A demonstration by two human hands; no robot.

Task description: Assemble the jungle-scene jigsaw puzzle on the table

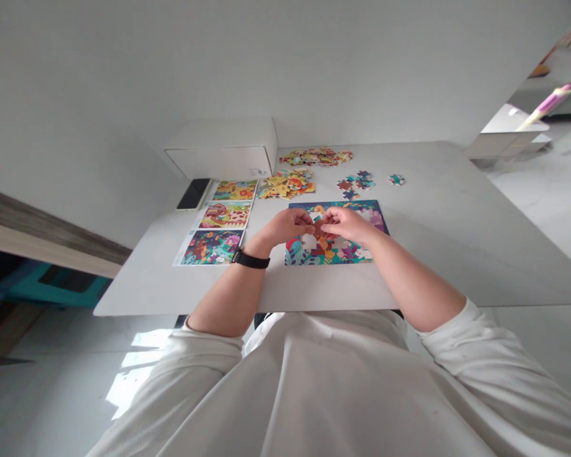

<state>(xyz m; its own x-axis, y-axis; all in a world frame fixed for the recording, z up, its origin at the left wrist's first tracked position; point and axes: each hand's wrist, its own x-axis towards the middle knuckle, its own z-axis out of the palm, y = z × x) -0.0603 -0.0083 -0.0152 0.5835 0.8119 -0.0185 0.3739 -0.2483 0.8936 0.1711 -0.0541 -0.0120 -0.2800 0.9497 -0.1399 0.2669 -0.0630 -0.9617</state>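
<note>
A colourful jigsaw puzzle [328,256] with a dark blue border lies on the white table, with white gaps in its middle. Over its upper left part is my left hand [292,225], fingers curled and closed around a brown puzzle piece [319,230]. My right hand [345,225] pinches the same piece from the other side, thumb and fingertips together. Loose blue and brown pieces [356,183] lie just behind the puzzle, and one small teal cluster [396,180] sits apart to their right.
Yellow pieces [288,184] and a mixed pile [316,157] lie farther back. A white box [221,162] stands at the back left, near a black phone [193,193]. Three printed pictures on a sheet [224,215] lie left of my left hand.
</note>
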